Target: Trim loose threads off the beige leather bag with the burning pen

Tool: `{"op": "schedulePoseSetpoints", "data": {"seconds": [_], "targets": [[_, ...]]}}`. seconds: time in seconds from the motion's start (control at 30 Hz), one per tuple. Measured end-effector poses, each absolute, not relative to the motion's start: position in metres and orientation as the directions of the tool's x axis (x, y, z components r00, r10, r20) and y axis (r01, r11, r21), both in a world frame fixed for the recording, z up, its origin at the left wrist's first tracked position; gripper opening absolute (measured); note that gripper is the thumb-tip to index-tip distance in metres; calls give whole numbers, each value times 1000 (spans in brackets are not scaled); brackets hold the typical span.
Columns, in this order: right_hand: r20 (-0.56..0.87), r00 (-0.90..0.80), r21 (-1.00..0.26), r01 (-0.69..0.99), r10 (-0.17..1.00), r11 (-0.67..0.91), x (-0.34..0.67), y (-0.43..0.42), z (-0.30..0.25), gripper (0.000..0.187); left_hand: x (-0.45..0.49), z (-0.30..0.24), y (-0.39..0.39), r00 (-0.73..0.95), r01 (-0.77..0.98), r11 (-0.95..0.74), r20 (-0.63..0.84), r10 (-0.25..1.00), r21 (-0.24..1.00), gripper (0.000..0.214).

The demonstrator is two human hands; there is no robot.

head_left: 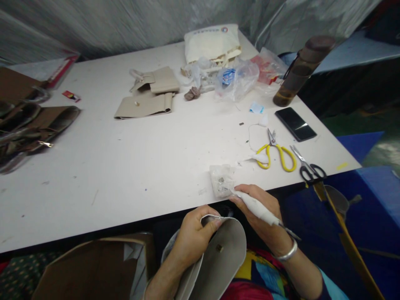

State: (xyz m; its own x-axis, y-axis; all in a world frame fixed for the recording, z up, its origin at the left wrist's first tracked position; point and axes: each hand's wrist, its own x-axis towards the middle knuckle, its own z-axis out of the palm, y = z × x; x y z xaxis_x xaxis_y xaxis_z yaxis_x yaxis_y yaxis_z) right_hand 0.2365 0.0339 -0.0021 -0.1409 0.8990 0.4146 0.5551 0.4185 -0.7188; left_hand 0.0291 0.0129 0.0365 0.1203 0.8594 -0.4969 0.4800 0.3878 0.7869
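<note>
My left hand (195, 233) pinches the upper edge of a light beige leather bag (229, 262) below the table's front edge. A small gold-coloured metal fitting (219, 248) sits on the bag's flap. In my right hand (261, 208) is a slim tool wrapped in white (258, 207), its dark end pointing back toward my wrist. The tool's thin tip touches or hovers over a small whitish packet (221, 181) at the table's edge; I cannot tell which. A small grey spot shows on the packet.
Yellow-handled scissors (272, 152), black-handled scissors (308, 164), a phone (295, 123) and a bottle (301, 71) stand or lie at right. Beige bag pieces (143, 105), plastic bags (239, 79) and a cloth bag (212, 43) are farther back. Brown wrapped bags (34, 125) lie left.
</note>
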Motion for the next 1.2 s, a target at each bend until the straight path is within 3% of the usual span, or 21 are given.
{"op": "schedulePoseSetpoints", "data": {"seconds": [0.23, 0.53, 0.7, 0.8, 0.93, 1.07, 1.2], "targets": [[462, -102, -697, 574, 881, 431, 235, 34, 0, 8, 27, 35, 12, 122, 465, 378, -481, 868, 801, 16], [408, -64, -754, 539, 911, 376, 239, 32, 4, 4, 27, 35, 11, 124, 459, 385, -487, 865, 801, 17], [394, 185, -857, 429, 900, 287, 243, 21, -11, 16, 25, 35, 12, 109, 482, 379, -483, 869, 790, 21], [377, 248, -900, 328, 893, 289, 254, 26, -28, 19, 20, 32, 12, 120, 499, 369, -485, 866, 784, 26], [452, 310, -816, 522, 837, 247, 281, 57, -49, 21, 14, 26, 12, 159, 517, 353, -493, 855, 779, 24], [481, 182, -641, 740, 857, 203, 305, 99, -70, 36, 14, 24, 11, 164, 513, 356, -496, 853, 781, 24], [462, 67, -537, 815, 885, 219, 312, 123, -87, 39, 16, 24, 11, 160, 507, 364, -500, 851, 781, 24]]}}
